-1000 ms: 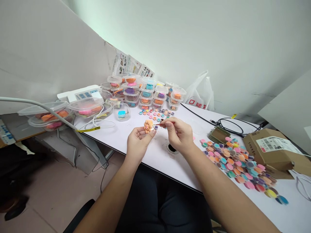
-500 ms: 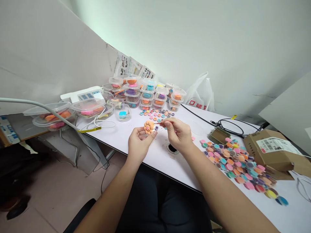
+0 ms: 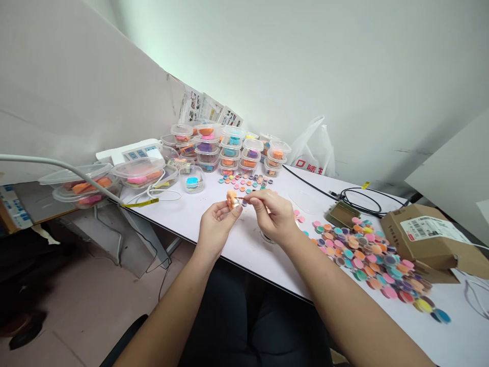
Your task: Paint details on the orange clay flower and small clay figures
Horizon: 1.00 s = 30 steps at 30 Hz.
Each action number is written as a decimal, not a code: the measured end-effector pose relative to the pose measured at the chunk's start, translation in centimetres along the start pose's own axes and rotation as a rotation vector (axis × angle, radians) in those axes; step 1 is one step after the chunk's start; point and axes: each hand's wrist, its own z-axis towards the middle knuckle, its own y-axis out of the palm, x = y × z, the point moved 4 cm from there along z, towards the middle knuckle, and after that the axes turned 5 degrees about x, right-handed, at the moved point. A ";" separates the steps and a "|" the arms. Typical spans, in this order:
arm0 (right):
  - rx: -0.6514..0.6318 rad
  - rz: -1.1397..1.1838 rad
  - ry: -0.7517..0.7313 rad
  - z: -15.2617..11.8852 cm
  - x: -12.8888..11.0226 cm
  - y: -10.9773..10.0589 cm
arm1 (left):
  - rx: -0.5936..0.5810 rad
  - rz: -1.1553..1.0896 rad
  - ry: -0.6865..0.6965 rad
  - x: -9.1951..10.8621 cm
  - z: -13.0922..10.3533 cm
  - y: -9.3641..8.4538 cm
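Note:
Between the thumb and fingers of my left hand point(image 3: 217, 223) is a small orange and white figurine point(image 3: 231, 199), turned edge-on so its front is mostly out of sight. My right hand point(image 3: 275, 213) pinches a thin reddish-brown paintbrush point(image 3: 244, 198) whose tip meets the figurine's side, or comes very close to it. Under my right wrist the rim of a small round pot point(image 3: 265, 236) peeks out; the rest of it is covered. Several little coloured paint pots point(image 3: 250, 182) lie on the table just beyond both hands.
Stacked clear tubs point(image 3: 207, 148) of coloured clay line the back. On the right spreads a heap of small paint pots point(image 3: 367, 255), beside a cardboard box point(image 3: 424, 237) and a green tray point(image 3: 344, 214). A black cable point(image 3: 313, 184) runs past a white plastic bag point(image 3: 315, 148). A power strip point(image 3: 132, 151) sits left.
My left hand has rotated the figurine from face-on to edge-on. My right hand and the brush have shifted slightly left and down, covering most of the round pot.

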 end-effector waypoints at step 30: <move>0.008 0.045 0.095 0.1 0.3 -0.3 | -0.009 -0.022 0.027 -0.1 0.0 -0.2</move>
